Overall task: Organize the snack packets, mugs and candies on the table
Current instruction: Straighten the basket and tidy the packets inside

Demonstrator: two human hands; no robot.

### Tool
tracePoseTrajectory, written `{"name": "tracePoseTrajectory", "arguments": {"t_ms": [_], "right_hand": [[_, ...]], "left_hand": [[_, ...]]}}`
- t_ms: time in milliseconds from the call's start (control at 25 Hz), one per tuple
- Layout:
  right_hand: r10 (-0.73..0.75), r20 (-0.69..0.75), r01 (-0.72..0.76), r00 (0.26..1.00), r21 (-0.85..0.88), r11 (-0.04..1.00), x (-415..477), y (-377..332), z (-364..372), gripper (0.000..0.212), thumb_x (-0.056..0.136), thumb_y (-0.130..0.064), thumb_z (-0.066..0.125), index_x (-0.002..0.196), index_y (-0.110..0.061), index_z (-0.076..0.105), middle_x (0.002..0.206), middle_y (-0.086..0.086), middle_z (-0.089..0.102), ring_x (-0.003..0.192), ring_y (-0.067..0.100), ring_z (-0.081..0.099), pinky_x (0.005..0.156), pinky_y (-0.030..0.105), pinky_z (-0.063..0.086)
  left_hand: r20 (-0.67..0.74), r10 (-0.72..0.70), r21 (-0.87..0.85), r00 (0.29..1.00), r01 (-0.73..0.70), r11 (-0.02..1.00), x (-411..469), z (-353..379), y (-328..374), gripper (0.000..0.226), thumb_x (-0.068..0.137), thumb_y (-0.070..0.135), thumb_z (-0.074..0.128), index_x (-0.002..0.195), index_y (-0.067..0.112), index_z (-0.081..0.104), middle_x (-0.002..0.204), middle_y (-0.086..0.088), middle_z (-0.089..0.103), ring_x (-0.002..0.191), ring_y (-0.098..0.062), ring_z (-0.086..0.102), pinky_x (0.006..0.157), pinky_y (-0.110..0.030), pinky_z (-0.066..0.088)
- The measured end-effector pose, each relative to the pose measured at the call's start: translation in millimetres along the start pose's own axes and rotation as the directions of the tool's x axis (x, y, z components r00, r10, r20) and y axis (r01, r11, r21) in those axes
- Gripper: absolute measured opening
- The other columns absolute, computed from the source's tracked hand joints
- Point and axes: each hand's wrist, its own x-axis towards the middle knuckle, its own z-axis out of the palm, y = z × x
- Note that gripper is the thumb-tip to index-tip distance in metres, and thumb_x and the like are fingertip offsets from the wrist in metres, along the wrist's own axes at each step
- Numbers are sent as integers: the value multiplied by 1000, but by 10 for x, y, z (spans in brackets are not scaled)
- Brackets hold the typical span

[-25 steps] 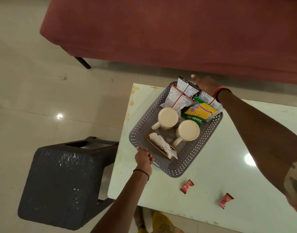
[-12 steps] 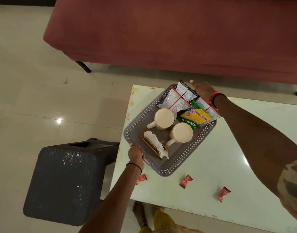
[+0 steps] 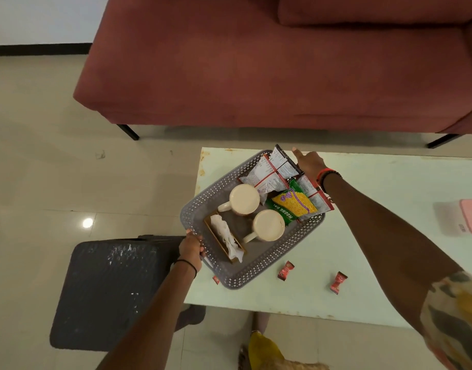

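We find both arms extended: left hand (image 3: 191, 248) fingers grip the basket (image 3: 259, 273) rim, right hand (image 3: 309, 164) fingers indeterminate; basket's long axis runs diagonally.

Candy (image 3: 216, 279) at the near corner of the basket (image 3: 203, 202): mostly hidden under the rim. Right hand (image 3: 309, 164) at basket's far side: fingertips behind the snack packets (image 3: 272, 169), grip unclear. Packet print too small to read. Pink-white object (image 3: 467, 218) right of basket: blurred, cut by frame edge, possibly a box.
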Motion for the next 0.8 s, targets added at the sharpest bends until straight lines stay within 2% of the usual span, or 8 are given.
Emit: {"name": "tracePoseTrajectory", "arguments": {"t_ms": [80,240,320,400,520,640,800], "right_hand": [[36,-12,-36,999,29,999,-231,122,-66,64,97,-53,36,100,7,60,109,23,62,112,37,58,85,34,42],[77,-39,-75,996,70,995,-763,376,-243,53,97,-52,38,99,-1,54,123,26,60,116,37,56,89,35,43],[99,-61,-93,993,106,990,-990,534,-364,49,96,-52,38,96,-5,50,110,27,58,104,34,57,86,34,42],[120,-75,-109,990,141,984,-1227,723,-492,48,96,-52,38,91,-5,44,96,18,50,91,24,49,79,30,36],[172,-97,-151,980,194,969,-1501,1024,-664,49,96,-52,39,93,-4,50,94,13,50,89,22,47,78,30,37],[204,-117,-170,972,250,953,-1750,1370,-946,57,96,-50,41,105,3,60,94,14,54,84,24,50,79,33,41],[282,-130,-228,950,324,918,-1948,1869,-1405,50,96,-50,42,93,-1,54,91,14,55,68,23,49,68,30,39]], "left_hand": [[13,9,33,1000,-9,999,-122,-109,-21,39,99,27,37,63,12,46,54,-1,34,47,-11,29,46,-23,26],[54,46,100,997,-52,994,-436,-285,-89,45,100,34,33,62,11,45,54,-1,32,48,-11,26,47,-23,24],[107,78,151,991,-94,984,-610,-322,-129,45,100,34,30,64,11,44,57,-2,29,49,-11,24,47,-23,23],[142,111,190,984,-137,972,-805,-335,-175,44,100,33,29,65,10,43,58,-2,27,50,-11,22,47,-24,22],[187,157,243,970,-200,949,-1029,-305,-226,47,101,36,28,66,9,44,57,-1,25,50,-11,22,47,-24,23],[253,201,288,946,-272,918,-1276,-144,-268,46,101,36,29,69,8,47,57,-2,25,50,-12,21,47,-25,22],[303,210,327,930,-309,893,-1610,317,-356,47,100,36,34,63,9,44,56,-3,27,50,-13,21,48,-25,22]]}}
